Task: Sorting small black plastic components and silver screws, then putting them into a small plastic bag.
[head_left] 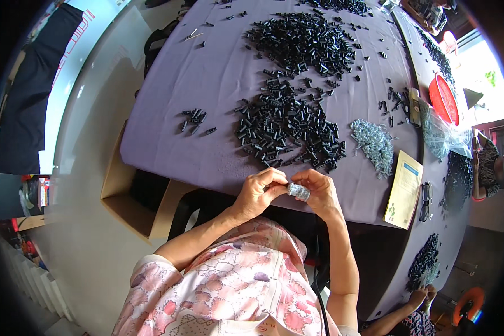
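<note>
At the table's near edge, my two hands meet over my lap. My right hand is curled around a small cluster of clear, silvery pieces, with its thumb and forefinger pinched together above it. My left hand is closed in a pinch, its fingertips touching the left side of the cluster; what lies between them is too small to make out. Just beyond my hands spreads a pile of small black cylindrical parts. To its right lies a heap of clear small pieces like those in my hand.
A larger black pile sits farther back on the purple-grey tablecloth. A yellow envelope, eyeglasses and a red basket are at the right. An open cardboard box stands left, below table height. Other people work along the right side.
</note>
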{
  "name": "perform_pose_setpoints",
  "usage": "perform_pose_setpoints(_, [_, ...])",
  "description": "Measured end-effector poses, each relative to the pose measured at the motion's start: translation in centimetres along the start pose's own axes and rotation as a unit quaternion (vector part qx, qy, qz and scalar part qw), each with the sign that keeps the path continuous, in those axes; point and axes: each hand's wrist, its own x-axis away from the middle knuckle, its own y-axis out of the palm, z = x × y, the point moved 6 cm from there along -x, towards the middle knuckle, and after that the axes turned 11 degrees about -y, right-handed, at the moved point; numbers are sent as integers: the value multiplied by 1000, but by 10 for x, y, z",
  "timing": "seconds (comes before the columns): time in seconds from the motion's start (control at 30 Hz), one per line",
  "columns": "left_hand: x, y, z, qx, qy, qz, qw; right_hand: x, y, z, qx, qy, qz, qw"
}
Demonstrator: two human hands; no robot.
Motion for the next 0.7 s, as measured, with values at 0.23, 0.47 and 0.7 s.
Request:
perform_pose_setpoints(0.23, [5, -2, -5, 34, 8, 32, 999, -24, 11, -41, 367, -203, 69, 905])
perform_pose_setpoints(0.47, [3, -3, 3, 20, 29, 34, 999, -36, 18, -43, 452, -183, 40, 872])
perform_pose_setpoints(0.7, [4, -2, 1, 8, 24, 35, 999, -37, 21, -44, 429, -231, 14, 873])
